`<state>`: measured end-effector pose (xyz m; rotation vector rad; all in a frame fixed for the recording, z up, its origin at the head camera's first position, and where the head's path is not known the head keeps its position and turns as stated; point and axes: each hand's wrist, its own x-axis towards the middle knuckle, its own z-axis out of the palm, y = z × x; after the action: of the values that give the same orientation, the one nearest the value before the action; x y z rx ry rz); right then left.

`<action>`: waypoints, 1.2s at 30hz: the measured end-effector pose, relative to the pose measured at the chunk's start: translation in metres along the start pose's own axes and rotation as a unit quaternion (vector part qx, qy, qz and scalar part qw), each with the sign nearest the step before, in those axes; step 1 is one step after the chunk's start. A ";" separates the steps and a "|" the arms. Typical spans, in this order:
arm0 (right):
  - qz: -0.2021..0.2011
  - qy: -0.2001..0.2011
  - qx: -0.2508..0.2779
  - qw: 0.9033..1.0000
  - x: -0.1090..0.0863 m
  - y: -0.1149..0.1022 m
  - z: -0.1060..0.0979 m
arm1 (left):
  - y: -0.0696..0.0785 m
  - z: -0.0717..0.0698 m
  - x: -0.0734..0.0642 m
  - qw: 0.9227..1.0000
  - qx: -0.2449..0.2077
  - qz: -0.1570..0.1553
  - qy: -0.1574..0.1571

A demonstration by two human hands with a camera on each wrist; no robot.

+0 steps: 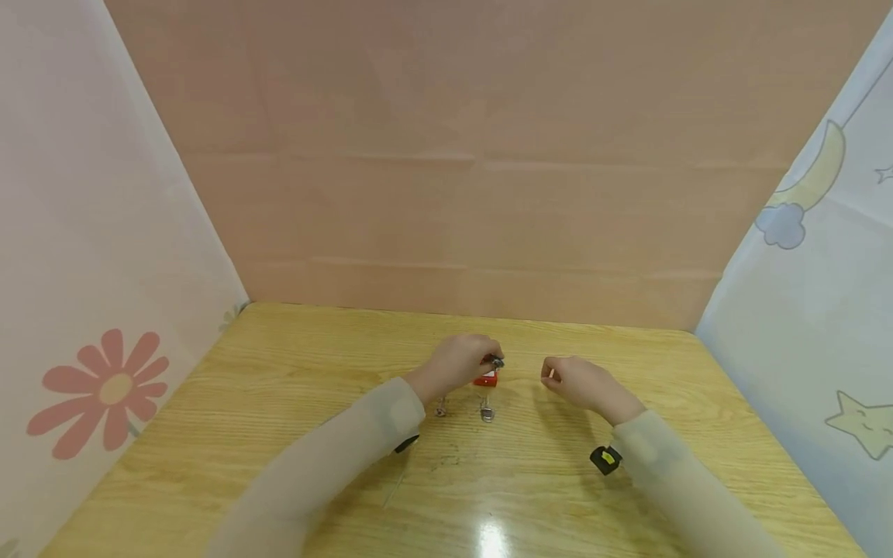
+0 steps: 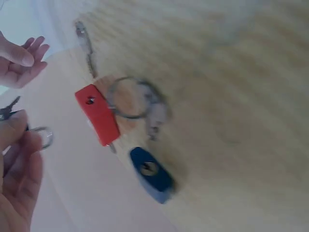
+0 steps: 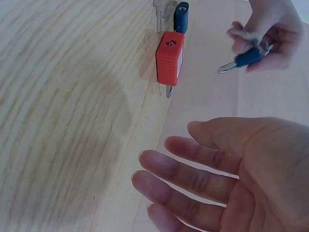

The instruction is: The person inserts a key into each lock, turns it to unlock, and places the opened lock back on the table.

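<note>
We've got red padlock (image 3: pixel 169 60) on desk (image 1: pixel 279 442), keyhole showing, desk's back edge beyond it; open room R of it up to R hand (image 1: pixel 575 381), fingers loosely apart. L hand (image 1: pixel 460 363), near red padlock, fingers clamped on dk-blue item (image 3: pixel 248 57) w/ silver end, blurry.

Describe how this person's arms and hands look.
The left sleeve and right sleeve are long and pale cream. The left hand and right hand are bare. A small black device shows at each cuff; the right one bears a yellow mark.
</note>
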<state>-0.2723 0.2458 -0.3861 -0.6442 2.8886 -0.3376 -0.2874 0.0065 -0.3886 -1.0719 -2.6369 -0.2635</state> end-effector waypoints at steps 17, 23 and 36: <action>-0.001 0.009 0.012 1.000 -0.004 0.006 -0.005 | 0.050 0.034 0.043 0.966 0.197 0.024 -0.167; 0.002 0.009 0.008 1.000 -0.003 0.004 -0.006 | 0.052 0.043 0.044 0.961 0.236 0.049 -0.134; 0.004 0.009 0.005 1.000 -0.002 0.004 -0.004 | 0.052 0.051 0.046 0.965 0.213 0.024 -0.153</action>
<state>-0.2730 0.2509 -0.3834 -0.6304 2.9049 -0.3580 -0.2919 0.0869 -0.4187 -1.0910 -2.7351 0.4982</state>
